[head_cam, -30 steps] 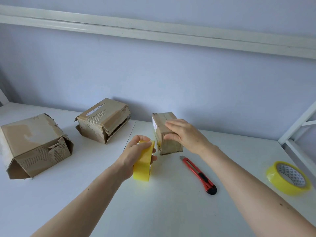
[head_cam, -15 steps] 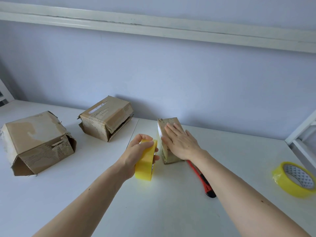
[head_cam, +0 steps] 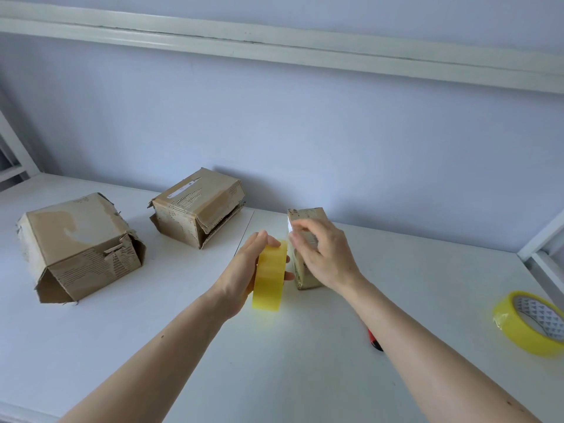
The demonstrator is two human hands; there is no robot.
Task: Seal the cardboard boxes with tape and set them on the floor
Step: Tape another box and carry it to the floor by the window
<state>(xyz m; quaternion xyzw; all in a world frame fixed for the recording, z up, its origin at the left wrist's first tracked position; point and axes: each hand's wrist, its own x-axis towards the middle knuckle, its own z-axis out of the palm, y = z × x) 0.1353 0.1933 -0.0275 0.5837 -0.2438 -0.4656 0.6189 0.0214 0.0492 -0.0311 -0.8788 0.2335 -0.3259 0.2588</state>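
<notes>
A small cardboard box [head_cam: 307, 214] stands upright on the white table [head_cam: 183, 346] near the middle. My right hand [head_cam: 326, 254] lies over its top with fingers curled, fingertips and thumb at its upper left edge. My left hand [head_cam: 241, 276] grips a yellow tape roll [head_cam: 270, 276], held on edge just left of the box and close to its side. Two larger worn cardboard boxes lie further left: one [head_cam: 79, 245] with a torn flap open at the front, the other [head_cam: 195, 209] near the wall with a gaping side flap.
A second yellow tape roll [head_cam: 531, 323] lies flat at the table's right edge. A red utility knife [head_cam: 374, 340] shows only its tip from under my right forearm. A white metal frame [head_cam: 540, 239] rises at the right, and the wall runs behind the table.
My right hand, flat on the small box half a second ago, now arches with its fingertips at the box's upper left edge. The tape roll has shifted closer to the box.
</notes>
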